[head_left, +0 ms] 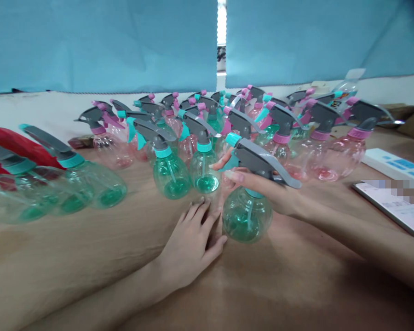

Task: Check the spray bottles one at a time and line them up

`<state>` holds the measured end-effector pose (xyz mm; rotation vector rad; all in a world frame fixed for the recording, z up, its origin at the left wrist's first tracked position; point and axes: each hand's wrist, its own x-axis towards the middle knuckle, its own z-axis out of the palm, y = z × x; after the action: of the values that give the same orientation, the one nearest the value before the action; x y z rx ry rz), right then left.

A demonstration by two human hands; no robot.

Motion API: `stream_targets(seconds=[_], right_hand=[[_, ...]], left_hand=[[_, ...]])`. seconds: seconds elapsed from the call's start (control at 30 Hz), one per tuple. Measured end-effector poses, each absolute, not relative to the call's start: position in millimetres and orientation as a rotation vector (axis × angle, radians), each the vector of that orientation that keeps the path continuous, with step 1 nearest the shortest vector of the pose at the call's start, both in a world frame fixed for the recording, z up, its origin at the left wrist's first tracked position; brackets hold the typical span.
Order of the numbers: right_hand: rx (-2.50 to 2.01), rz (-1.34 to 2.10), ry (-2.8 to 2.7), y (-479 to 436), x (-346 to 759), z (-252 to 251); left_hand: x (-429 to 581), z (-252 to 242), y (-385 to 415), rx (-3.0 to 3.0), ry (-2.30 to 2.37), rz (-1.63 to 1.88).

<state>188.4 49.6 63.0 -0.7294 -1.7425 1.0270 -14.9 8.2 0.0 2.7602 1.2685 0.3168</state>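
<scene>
My right hand (258,186) is wrapped round the neck of a green spray bottle (247,214) with a grey trigger head and teal nozzle, which stands upright on the brown cloth. My left hand (192,243) lies flat on the cloth just left of that bottle, fingers spread, its fingertips close to the bottle's base. Behind stand several more spray bottles, green ones (168,172) and pink ones (326,154).
Green bottles (89,181) lie on their sides at the left beside a red bag (14,142). A phone (393,204) and a white box (396,165) rest at the right. Blue curtains (100,46) hang behind the brown cloth-covered table (89,257).
</scene>
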Motion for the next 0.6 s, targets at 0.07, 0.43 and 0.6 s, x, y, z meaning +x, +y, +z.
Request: stream_targets(seconds=[0.07,0.43,0.6], right_hand=[[-0.728,1.049,-1.743,50.2,188.5,62.1],[-0.708,1.027,-1.728,51.9,188.9,60.9],[-0.709,1.066,-1.718,50.6,189.3,60.7]], left_hand=[[-14.8,0.2,8.2,2.758,1.269,0.306],[-15.3,-0.3,8.7,2.755,1.27,0.319],[-14.8,-0.6,9.0,2.767,1.267,0.324]])
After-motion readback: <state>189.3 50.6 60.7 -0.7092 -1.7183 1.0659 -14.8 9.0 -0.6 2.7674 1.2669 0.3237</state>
